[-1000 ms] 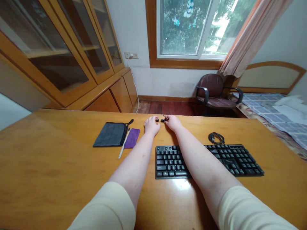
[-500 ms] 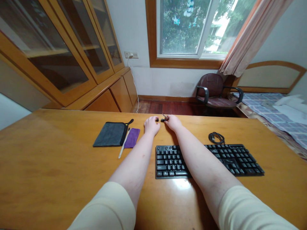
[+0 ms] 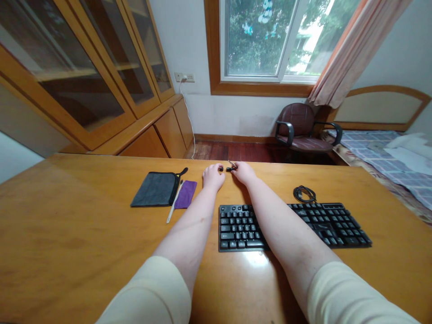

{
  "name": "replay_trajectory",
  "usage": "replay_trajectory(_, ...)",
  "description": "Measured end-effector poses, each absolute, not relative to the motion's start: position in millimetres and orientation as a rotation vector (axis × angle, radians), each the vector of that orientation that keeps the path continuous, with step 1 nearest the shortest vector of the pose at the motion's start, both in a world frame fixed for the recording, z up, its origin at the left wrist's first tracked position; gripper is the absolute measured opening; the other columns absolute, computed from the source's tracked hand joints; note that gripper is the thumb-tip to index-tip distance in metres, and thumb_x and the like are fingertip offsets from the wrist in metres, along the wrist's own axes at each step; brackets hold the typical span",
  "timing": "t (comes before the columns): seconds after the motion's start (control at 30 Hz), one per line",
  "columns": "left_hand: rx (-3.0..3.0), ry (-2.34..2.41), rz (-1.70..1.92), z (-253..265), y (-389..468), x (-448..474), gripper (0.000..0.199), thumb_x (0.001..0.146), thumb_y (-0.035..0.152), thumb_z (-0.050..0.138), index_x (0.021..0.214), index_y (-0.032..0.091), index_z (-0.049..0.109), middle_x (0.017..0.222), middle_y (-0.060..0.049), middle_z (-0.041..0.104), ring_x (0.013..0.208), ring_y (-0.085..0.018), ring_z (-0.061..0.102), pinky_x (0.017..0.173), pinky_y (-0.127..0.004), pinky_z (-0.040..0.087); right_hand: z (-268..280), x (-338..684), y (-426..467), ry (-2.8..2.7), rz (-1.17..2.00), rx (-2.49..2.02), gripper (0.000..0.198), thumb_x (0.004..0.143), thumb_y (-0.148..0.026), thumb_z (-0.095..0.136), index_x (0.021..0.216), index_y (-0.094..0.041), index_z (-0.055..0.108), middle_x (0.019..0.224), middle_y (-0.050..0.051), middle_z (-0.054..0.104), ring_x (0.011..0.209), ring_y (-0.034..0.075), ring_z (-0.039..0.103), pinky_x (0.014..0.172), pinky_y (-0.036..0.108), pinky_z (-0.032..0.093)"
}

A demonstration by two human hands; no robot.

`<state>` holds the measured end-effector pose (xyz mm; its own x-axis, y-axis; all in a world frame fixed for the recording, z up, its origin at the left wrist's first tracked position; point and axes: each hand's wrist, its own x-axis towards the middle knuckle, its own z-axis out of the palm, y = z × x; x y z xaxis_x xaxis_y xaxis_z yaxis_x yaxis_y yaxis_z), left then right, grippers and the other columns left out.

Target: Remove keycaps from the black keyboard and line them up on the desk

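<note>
Near the far edge of the desk, my left hand [image 3: 213,177] curls its thumb and fingers around a small black piece [image 3: 221,169], perhaps a keycap. Just to its right, my right hand [image 3: 243,173] is closed on a thin metal tool [image 3: 231,164] whose tip points up and left; its kind is too small to tell. More small black pieces [image 3: 229,169] lie at the right fingertips. A black keyboard [image 3: 241,227] rests under my right forearm, which hides part of its keys.
Left of my hands lie a folded grey cloth [image 3: 155,189], a white toothbrush [image 3: 174,203] and a purple cloth [image 3: 186,194]. A coiled black cable [image 3: 304,194] sits behind the keyboard. Beyond the desk [image 3: 84,234] stands a chair [image 3: 300,128].
</note>
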<state>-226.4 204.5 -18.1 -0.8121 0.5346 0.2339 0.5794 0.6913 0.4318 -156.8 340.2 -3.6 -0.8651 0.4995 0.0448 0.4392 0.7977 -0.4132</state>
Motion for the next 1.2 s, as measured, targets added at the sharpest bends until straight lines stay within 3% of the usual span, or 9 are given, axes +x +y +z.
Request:
replay_trajectory(0.4, -0.969, -2.758, -0.801, -20.6, 203.4, -227.0, 0.035, 0.074, 0.021, 0.053, 0.107, 0.032, 0.056, 0.111, -0.001, 0.059, 0.105, -0.022, 0.051, 0.092, -0.033, 0.038, -5.2, -157.5, 341.8, -2.832, 0.591, -0.735, 0.019, 0.078, -0.027, 0.06, 0.095, -0.02, 0.062, 0.1, 0.007, 0.065, 0.09, 0.019, 0.059, 0.072, 0.024, 0.042)
replay_trajectory(0.67, -1.068, -2.745, -0.744, -20.0, 204.1, -224.0, 0.038, 0.073, 0.03, 0.057, 0.111, 0.035, 0.058, 0.127, -0.001, 0.049, 0.118, -0.025, 0.043, 0.101, -0.038, 0.032, -6.3, -157.5, 341.9, -2.829, 0.595, -0.722, 0.019, 0.079, -0.027, 0.06, 0.096, -0.02, 0.062, 0.098, 0.007, 0.066, 0.09, 0.018, 0.059, 0.073, 0.024, 0.042)
replay_trajectory(1.2, -1.066, -2.748, -0.725, -22.2, 204.7, -225.4, 0.038, 0.074, 0.03, 0.057, 0.111, 0.034, 0.059, 0.126, -0.001, 0.051, 0.119, -0.024, 0.043, 0.101, -0.037, 0.031, -4.3, -157.2, 341.1, -2.823, 0.609, -0.741, 0.017, 0.08, -0.027, 0.059, 0.095, -0.02, 0.063, 0.098, 0.007, 0.067, 0.089, 0.018, 0.06, 0.072, 0.024, 0.042)
